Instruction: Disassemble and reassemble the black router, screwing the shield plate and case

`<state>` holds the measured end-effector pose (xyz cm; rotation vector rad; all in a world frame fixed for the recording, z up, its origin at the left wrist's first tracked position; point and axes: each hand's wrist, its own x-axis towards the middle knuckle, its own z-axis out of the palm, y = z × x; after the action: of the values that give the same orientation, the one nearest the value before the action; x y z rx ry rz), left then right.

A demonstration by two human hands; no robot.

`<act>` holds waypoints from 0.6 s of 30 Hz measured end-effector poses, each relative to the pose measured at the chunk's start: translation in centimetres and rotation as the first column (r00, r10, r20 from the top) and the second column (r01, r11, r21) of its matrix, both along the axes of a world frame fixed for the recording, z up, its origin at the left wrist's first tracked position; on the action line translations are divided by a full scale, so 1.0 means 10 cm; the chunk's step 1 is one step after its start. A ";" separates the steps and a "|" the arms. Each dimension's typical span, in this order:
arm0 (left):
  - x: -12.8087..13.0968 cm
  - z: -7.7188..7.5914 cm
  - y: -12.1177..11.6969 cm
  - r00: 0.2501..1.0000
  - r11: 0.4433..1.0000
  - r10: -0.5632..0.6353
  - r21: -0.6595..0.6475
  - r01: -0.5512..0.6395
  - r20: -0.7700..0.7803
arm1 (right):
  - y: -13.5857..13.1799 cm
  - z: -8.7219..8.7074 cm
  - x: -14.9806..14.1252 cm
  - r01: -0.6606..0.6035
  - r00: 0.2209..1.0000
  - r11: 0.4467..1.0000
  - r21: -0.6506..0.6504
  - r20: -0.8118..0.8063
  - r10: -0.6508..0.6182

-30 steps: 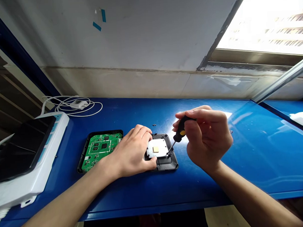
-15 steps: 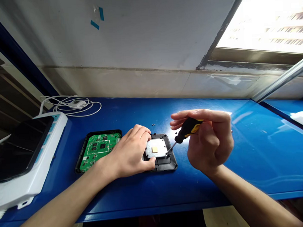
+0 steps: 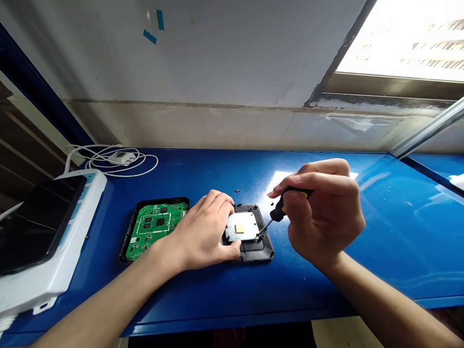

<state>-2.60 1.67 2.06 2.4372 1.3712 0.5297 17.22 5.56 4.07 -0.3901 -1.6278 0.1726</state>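
My right hand grips a black and yellow screwdriver, its shaft slanting down to the left. The tip meets the lower right corner of a silver metal plate, which lies in a black plastic cover. A small yellowish square pad sits on the plate. My left hand holds the cover by its left side, thumb at the near edge and fingers at the far edge. Left of that hand, partly hidden by it, is a green circuit board in a black housing.
Small dark screws lie on the blue table beyond the cover. At the left stands a white device with a black phone-like slab on it. Behind it lies a white charger with coiled cable.
The fingers of my right hand have curled further round the screwdriver handle, turning with it. The tip stays at the plate's corner. My left hand keeps its hold; the view has shifted slightly.
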 end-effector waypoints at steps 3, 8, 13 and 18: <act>0.00 0.00 -0.01 1.000 1.000 0.001 0.008 -0.001 -0.001 | 0.00 0.00 0.00 -0.062 0.997 0.995 -0.073 -0.042 0.059; 0.01 -0.01 0.00 1.000 1.000 0.000 0.011 0.000 0.001 | 0.00 0.01 0.01 -0.013 1.000 1.000 -0.025 0.015 0.013; 0.01 -0.01 0.01 1.000 1.000 0.003 0.013 -0.002 -0.008 | -0.01 0.01 0.01 -0.102 0.994 0.992 -0.079 -0.043 0.098; 0.01 0.00 0.01 1.000 1.000 0.002 0.013 -0.002 -0.010 | 0.00 0.01 0.01 -0.026 1.000 0.999 -0.044 -0.001 0.026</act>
<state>-2.54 1.74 2.07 2.4524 1.3785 0.5295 17.28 5.54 4.18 -0.4023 -1.6318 0.2283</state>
